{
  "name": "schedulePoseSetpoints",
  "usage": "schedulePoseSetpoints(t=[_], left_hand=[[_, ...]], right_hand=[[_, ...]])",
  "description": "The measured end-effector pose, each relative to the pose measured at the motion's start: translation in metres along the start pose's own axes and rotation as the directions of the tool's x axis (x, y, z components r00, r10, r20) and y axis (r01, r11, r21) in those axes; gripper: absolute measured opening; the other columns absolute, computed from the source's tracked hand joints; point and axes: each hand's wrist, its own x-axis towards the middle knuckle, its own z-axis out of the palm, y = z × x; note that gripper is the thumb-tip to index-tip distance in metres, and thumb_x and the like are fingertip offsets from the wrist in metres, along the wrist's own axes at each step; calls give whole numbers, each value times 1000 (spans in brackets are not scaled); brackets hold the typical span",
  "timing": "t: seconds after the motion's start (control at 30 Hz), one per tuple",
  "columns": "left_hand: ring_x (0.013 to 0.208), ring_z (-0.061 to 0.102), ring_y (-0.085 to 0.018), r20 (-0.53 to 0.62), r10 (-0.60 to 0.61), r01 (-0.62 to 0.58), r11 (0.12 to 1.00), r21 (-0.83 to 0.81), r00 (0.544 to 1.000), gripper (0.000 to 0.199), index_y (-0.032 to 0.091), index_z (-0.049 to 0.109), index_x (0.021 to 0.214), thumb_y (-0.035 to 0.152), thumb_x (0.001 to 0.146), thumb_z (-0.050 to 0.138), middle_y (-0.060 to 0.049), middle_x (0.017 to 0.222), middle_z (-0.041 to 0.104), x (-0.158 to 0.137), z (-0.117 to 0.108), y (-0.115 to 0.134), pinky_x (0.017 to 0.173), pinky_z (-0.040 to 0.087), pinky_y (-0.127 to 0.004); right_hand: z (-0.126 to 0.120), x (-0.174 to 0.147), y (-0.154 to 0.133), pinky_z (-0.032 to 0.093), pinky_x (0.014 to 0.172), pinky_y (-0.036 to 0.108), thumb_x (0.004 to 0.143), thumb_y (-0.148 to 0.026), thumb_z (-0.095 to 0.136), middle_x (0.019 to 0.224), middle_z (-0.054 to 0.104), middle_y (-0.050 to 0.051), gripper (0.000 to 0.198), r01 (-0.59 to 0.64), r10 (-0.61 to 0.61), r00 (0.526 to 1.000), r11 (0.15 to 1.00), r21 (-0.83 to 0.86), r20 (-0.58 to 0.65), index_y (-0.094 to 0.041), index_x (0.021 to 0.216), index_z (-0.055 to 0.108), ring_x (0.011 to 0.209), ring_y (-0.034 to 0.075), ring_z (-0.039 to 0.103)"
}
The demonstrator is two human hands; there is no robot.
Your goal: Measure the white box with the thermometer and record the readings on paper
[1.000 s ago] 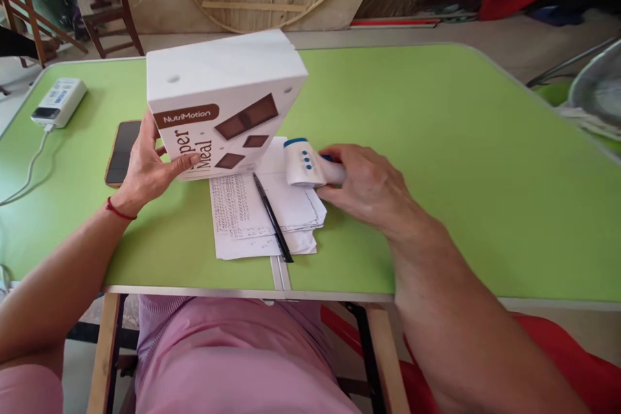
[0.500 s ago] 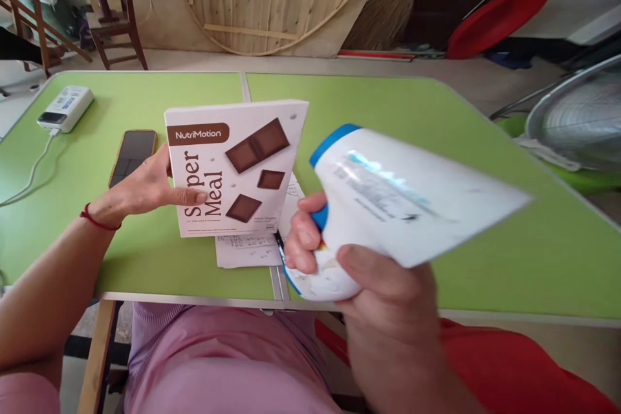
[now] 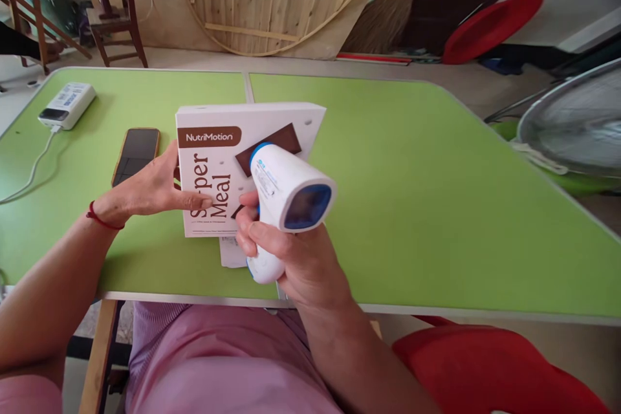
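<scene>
My left hand (image 3: 158,184) grips the left side of a white box (image 3: 213,174) with brown lettering and chocolate pieces printed on it, thumb across the front. The box stands upright over the green table. In front of its right half, my right hand (image 3: 276,239) is wrapped round the handle of a white and blue infrared thermometer (image 3: 274,184). Its blue tip points at the box face, and its dark screen faces back toward me. Part of a written paper (image 3: 233,253) shows beneath the box; the rest is hidden.
On the green table (image 3: 436,207) lie a phone (image 3: 136,154) left of the box and a white power bank (image 3: 68,105) with a cable. A fan (image 3: 577,123) stands beyond the right edge. A red stool (image 3: 490,369) is at lower right.
My right hand has brought the thermometer left and farther from me, in front of the box, turning its screen into view. The box has shifted slightly right in my left hand.
</scene>
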Motion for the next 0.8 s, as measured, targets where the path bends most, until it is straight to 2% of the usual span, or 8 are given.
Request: schedulePoseSetpoints(t=[0.13, 0.3, 0.57, 0.8], left_hand=[[109, 68, -29, 18, 12, -12, 1000, 12, 1000, 49, 15, 66, 106, 55, 80, 78, -12, 104, 74, 0, -1, -1, 84, 60, -35], [103, 70, -26, 36, 9, -8, 999, -38, 999, 47, 14, 62, 112, 47, 82, 78, -12, 113, 73, 1, -1, 3, 74, 61, -29], [111, 67, -28, 18, 43, -42, 997, -60, 999, 46, 13, 62, 111, 41, 81, 81, -13, 115, 71, 2, 0, 5, 80, 61, -30], [105, 69, -26, 32, 33, -30, 996, -87, 999, 42, 13, 63, 108, 37, 80, 81, -11, 110, 72, 3, 0, 4, 77, 61, -28]], right_hand=[[1, 1, 0, 45, 47, 25, 75, -24, 75, 64, 60, -4, 18, -20, 19, 999, 1000, -18, -31, -20, 89, 66, 50, 11, 53], [4, 0, -2, 45, 45, 25, 71, -21, 75, 60, 59, -5, 16, -1, -1, 998, 999, -34, -69, -20, 82, 64, 48, 11, 54], [7, -2, -3, 42, 42, 26, 67, -24, 76, 57, 57, -6, 19, -53, 46, 991, 997, -53, -127, -20, 79, 62, 44, 11, 50], [5, -2, -3, 42, 42, 26, 67, -23, 74, 53, 57, -6, 15, -40, 37, 994, 999, -29, -103, -20, 78, 64, 44, 12, 52]])
